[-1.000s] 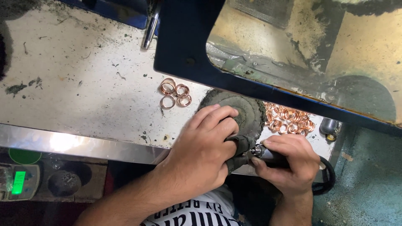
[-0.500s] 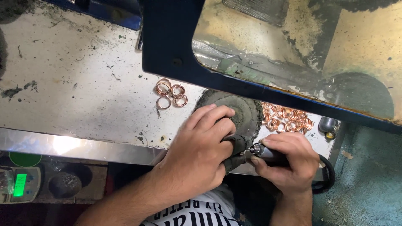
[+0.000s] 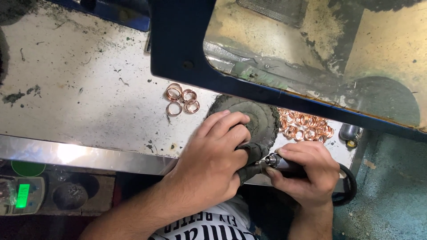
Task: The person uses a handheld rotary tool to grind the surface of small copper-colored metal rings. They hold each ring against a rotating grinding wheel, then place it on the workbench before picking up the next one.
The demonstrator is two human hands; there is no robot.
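My left hand (image 3: 213,155) is closed against the front of a dark, dirty buffing wheel (image 3: 255,116), pinching something small that I cannot make out. Just to its right, my right hand (image 3: 304,171) grips a slim rotary tool handpiece (image 3: 278,162) whose tip points left toward the left hand's fingers. A black cable (image 3: 349,184) loops away from the handpiece. A small group of copper rings (image 3: 181,98) lies on the metal bench left of the wheel. Right of the wheel sits a larger heap of copper rings (image 3: 307,126).
A blue-framed guard with a smeared transparent window (image 3: 311,53) overhangs the bench (image 3: 80,89), which is stained and dusty. Bench front edge (image 3: 80,153) is bright metal. Below left, a device with a green lit display (image 3: 22,195) and a round dark knob (image 3: 69,195).
The view has drifted slightly, so the rings and guard appear further left. Both hands keep the same grip at the wheel.
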